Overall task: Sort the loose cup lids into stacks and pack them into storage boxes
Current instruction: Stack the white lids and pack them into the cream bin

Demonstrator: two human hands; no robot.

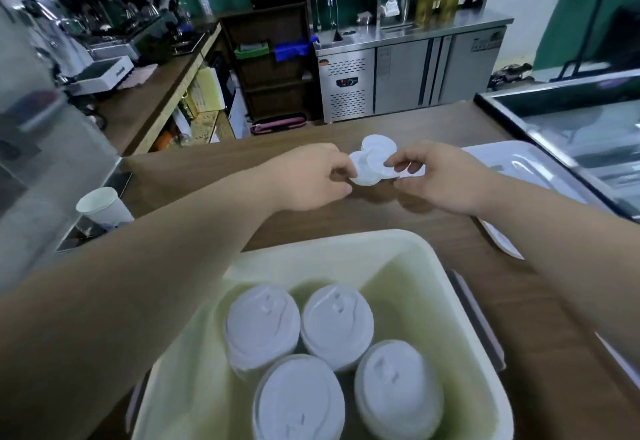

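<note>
both hands work the small heap of loose lids [375, 157] on the worktop [207, 193]: the left hand [311, 176] pinches a lid's edge and the right hand [440, 179] pinches another. nearer, the pale storage box [346, 242] already holds four stacks [337, 321]. judging by this, most is packed; only these few lids remain.

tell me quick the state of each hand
Left hand: pinches the loose lids at their left edge.
Right hand: pinches the same lids from the right.
</note>
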